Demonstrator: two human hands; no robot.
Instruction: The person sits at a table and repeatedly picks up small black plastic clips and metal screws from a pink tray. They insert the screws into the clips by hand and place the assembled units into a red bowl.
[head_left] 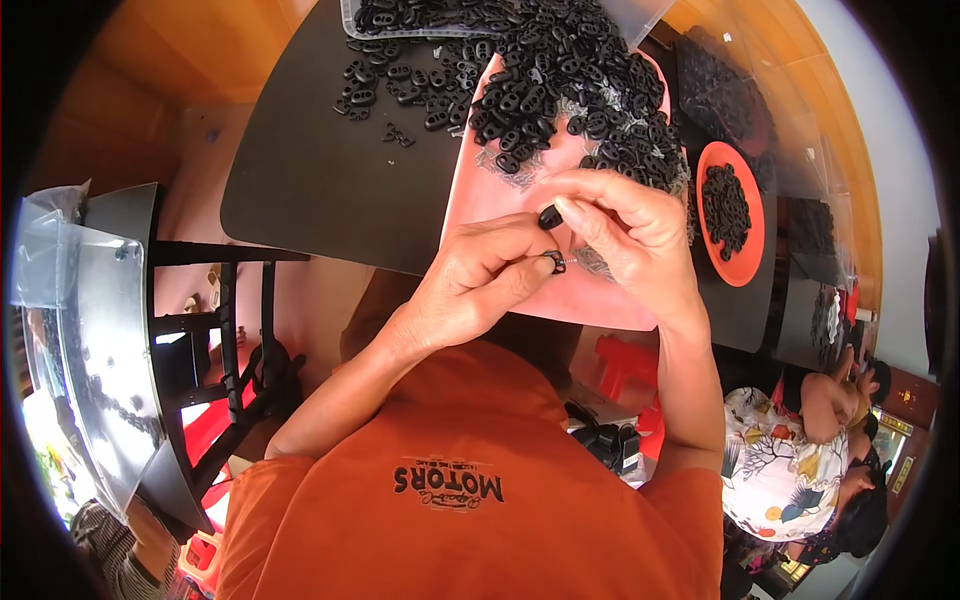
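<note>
My left hand (480, 268) pinches a small black cord-lock part (557, 263) between thumb and forefinger. A thin metal spring (571, 261) seems to stick out of its right end. Just above, my right hand (640, 235) grips a black oval cord-lock piece (549, 216) by thumb and fingertips, apart from the left hand's part. Both hands are over a pink board (600, 312). On its far half lies a heap of black two-holed cord-lock pieces (515, 105), with loose metal springs (512, 172) along the near side of the heap.
An orange plate (709, 163) of small black parts (727, 210) stands right of the board. Behind the heap is a clear plastic bin (350, 20). More black pieces lie on the dark table (330, 180). A red stool (627, 365) is below; other people sit at right.
</note>
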